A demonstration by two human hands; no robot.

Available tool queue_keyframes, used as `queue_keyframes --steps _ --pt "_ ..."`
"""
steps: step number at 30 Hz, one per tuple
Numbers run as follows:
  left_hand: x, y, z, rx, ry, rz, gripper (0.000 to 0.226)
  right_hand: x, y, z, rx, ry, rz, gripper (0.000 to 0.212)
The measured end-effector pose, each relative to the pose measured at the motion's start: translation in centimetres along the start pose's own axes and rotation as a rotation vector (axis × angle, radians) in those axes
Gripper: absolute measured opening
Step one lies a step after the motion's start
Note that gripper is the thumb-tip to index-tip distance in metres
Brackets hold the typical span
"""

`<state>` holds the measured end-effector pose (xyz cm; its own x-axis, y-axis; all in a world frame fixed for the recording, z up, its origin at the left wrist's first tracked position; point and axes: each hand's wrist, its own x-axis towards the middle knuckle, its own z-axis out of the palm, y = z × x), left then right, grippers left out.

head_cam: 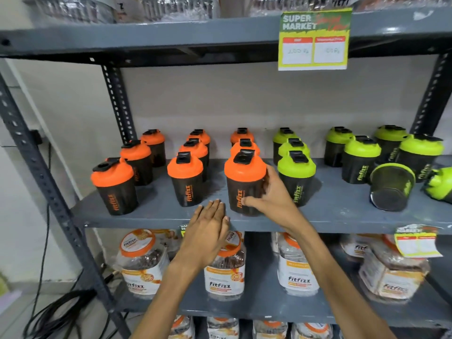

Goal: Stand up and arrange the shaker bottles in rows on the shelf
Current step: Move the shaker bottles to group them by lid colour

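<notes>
Black shaker bottles stand in rows on the grey shelf [156, 216]: orange-lidded ones to the left, green-lidded ones to the right. My right hand [269, 194] grips the front orange-lidded bottle [244, 182] of the third row; it stands upright. My left hand [210, 223] rests flat on the shelf's front edge, fingers apart, holding nothing. At the right, a green-lidded bottle [391, 187] lies on its side with its base toward me. Another green-lidded bottle [440, 184] lies tipped at the frame's edge.
A yellow price card [314, 40] hangs from the shelf above. Clear Fitfizz jars [223, 270] fill the lower shelves. Perforated steel uprights [119, 104] frame the unit. Black cables [61, 307] lie on the floor at the left.
</notes>
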<state>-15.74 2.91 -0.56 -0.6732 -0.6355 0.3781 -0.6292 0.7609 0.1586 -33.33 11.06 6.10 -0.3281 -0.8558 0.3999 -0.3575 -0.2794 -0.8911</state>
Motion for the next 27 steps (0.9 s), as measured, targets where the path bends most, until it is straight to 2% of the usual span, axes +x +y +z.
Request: queue_keyframes --steps 3,12,17,19,23,27 --pt "0.1 -0.1 -0.1 -0.004 -0.003 0.015 0.057 2.2 1.7 0.9 -0.030 -0.012 0.033 0.092" --pt "-0.3 -0.1 0.3 0.015 0.046 0.029 0.056 2.7 3.0 0.8 0.048 -0.064 0.170 0.074" --pt "-0.9 0.8 0.0 -0.026 0.074 0.010 0.055 -1.6 2.4 -0.1 0.096 -0.015 0.174 0.090" --pt "-1.9 2.2 -0.2 -0.103 0.125 -0.033 0.055 -4.6 2.5 -1.5 0.074 0.011 0.145 0.078" --pt "-3.7 6.9 0.2 -0.157 0.148 -0.009 0.056 -9.9 1.9 -6.7 0.043 0.037 0.097 0.036" --pt "-3.0 13.6 1.3 -0.137 0.138 0.054 0.058 -13.2 2.3 -14.1 0.003 0.191 0.136 0.015"
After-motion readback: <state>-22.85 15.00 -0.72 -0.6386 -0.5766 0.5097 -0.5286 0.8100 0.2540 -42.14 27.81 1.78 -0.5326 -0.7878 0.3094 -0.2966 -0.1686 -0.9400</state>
